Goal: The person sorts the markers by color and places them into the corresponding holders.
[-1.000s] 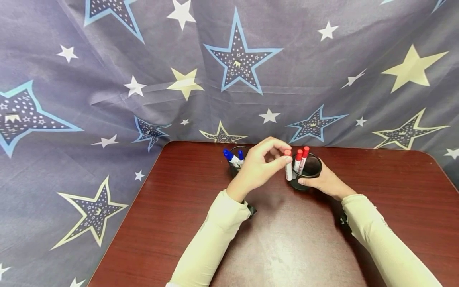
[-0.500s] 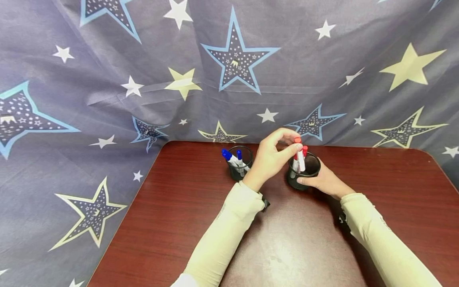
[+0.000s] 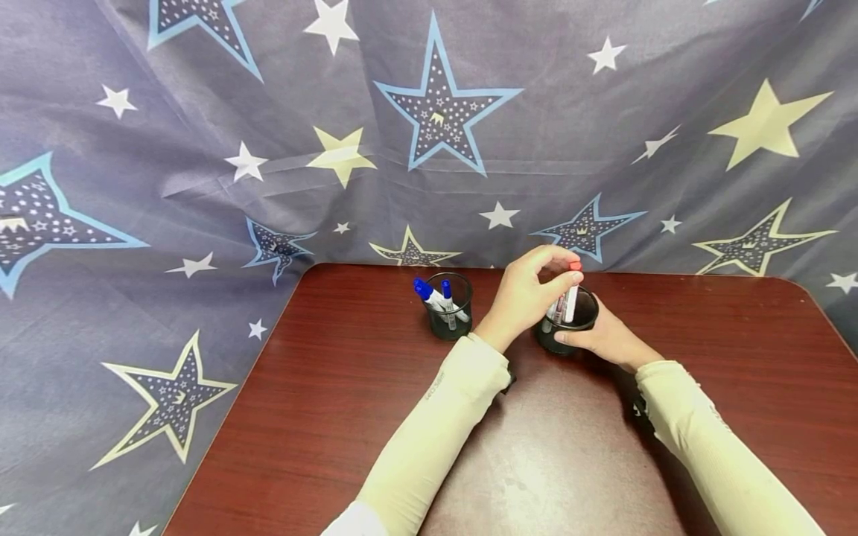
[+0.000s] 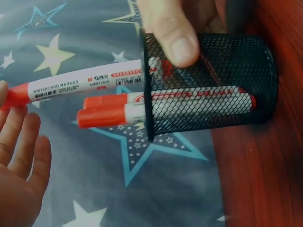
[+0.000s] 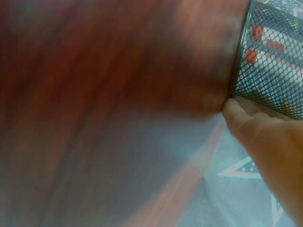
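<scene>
A white whiteboard marker with a red cap (image 4: 85,81) is pinched at its cap by my left hand (image 3: 526,296). Its lower end reaches inside a black mesh pen cup (image 4: 232,52), as the left wrist view shows. Two more red-capped markers (image 4: 106,113) stand in that cup, mostly hidden by my left fingers in the head view. My right hand (image 3: 611,339) grips the cup from its right side, thumb on the near wall. In the right wrist view, the hand lies against the cup's mesh (image 5: 265,87) with red-and-white markers visible through it.
To the left of my hands stands a second black mesh cup (image 3: 450,331) with blue-capped markers (image 3: 424,289) in it. Both cups are on a reddish-brown wooden table (image 3: 322,417). Behind the table hangs a grey cloth (image 3: 550,45) printed with stars.
My left hand has moved right with the red-capped marker, from beside the cup to above it, then lowered the marker's end inside. The right hand has kept its hold on the cup.
</scene>
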Available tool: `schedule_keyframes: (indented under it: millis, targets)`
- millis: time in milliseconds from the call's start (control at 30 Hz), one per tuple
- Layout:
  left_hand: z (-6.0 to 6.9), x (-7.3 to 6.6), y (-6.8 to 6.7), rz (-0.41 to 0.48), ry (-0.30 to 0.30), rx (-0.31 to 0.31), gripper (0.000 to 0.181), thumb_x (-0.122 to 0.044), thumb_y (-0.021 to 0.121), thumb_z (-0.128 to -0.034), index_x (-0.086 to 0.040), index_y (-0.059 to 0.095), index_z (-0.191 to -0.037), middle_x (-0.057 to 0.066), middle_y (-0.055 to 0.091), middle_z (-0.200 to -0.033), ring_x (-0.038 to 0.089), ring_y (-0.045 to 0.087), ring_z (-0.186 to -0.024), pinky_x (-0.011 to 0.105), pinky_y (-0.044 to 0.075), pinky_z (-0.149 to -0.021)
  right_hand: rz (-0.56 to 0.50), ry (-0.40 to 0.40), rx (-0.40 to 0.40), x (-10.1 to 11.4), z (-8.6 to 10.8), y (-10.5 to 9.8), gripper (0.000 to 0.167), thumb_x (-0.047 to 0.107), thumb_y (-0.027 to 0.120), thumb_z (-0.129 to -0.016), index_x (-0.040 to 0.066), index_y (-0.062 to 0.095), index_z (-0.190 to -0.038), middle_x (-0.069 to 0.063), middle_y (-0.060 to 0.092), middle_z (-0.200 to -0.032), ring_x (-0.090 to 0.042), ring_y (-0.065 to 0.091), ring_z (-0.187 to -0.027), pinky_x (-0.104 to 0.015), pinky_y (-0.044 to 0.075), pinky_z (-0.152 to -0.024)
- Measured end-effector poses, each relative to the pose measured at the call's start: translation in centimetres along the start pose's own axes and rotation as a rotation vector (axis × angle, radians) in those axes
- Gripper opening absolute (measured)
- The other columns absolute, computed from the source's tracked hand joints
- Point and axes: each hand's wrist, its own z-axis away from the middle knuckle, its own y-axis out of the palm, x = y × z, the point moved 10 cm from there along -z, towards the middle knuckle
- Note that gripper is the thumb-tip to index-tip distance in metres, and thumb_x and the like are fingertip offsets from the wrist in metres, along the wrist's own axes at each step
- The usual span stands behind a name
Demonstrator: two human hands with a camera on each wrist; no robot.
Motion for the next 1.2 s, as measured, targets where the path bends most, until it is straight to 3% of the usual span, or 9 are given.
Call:
schedule_keyframes:
  millis: [167, 300, 600, 1000, 1200]
  targets:
    - [-0.2, 0.4, 0.8, -0.128, 0.015, -0.006, 0.019, -0.019, 0.08, -0.0892, -0.012, 0.075, -0.106, -0.003, 0.067, -0.111, 0.002, 0.054, -0.113, 0.017, 0.038, -0.098, -0.007, 0.003, 0.005, 0.0, 0.1, 0.0, 0.084, 0.017, 0.082, -0.087, 0.005, 0.03, -0.152, -0.013, 0.049, -0.141, -0.023, 0.048, -0.124, -0.02, 0.037, -0.099]
    - [-0.1, 1.0, 1.2, -0.173, -0.012, -0.022, 0.019, -0.019, 0.082, -0.0867, -0.014, 0.076, -0.104, -0.001, 0.064, -0.121, 0.008, 0.051, -0.121, 0.024, 0.035, -0.102, -0.031, -0.035, 0.008, 0.3, 0.1, 0.2, 0.09, 0.014, 0.082, -0.086, 0.007, 0.026, -0.156, -0.013, 0.048, -0.144, -0.02, 0.047, -0.126, -0.017, 0.034, -0.102]
    - [0.1, 3.3, 2.8, -0.198, -0.111, 0.046, 0.017, -0.023, 0.081, -0.0875, -0.02, 0.075, -0.103, -0.003, 0.056, -0.137, 0.012, 0.043, -0.129, 0.03, 0.032, -0.103, -0.063, -0.042, 0.018, 0.4, 0.1, 0.4, 0.087, 0.011, 0.081, -0.087, 0.008, 0.026, -0.155, -0.012, 0.048, -0.143, -0.02, 0.047, -0.125, -0.016, 0.035, -0.101]
    - [0.3, 4.3, 3.7, -0.214, -0.138, 0.136, 0.015, -0.023, 0.079, -0.0894, -0.019, 0.074, -0.104, 0.0, 0.047, -0.149, 0.016, 0.035, -0.138, 0.036, 0.028, -0.105, -0.002, -0.035, 0.007, 0.3, 0.1, 0.0, 0.084, 0.015, 0.082, -0.086, 0.004, 0.029, -0.151, -0.014, 0.049, -0.143, -0.021, 0.047, -0.125, -0.016, 0.035, -0.101]
    - [0.1, 4.1, 3.6, -0.244, -0.131, 0.135, 0.013, -0.021, 0.077, -0.0893, -0.019, 0.074, -0.102, 0.001, 0.047, -0.15, 0.018, 0.036, -0.139, 0.037, 0.029, -0.104, 0.004, -0.032, -0.001, 0.3, 0.2, 0.0, 0.082, 0.014, 0.082, -0.086, 0.002, 0.032, -0.15, -0.016, 0.051, -0.14, -0.023, 0.05, -0.122, -0.018, 0.036, -0.1]
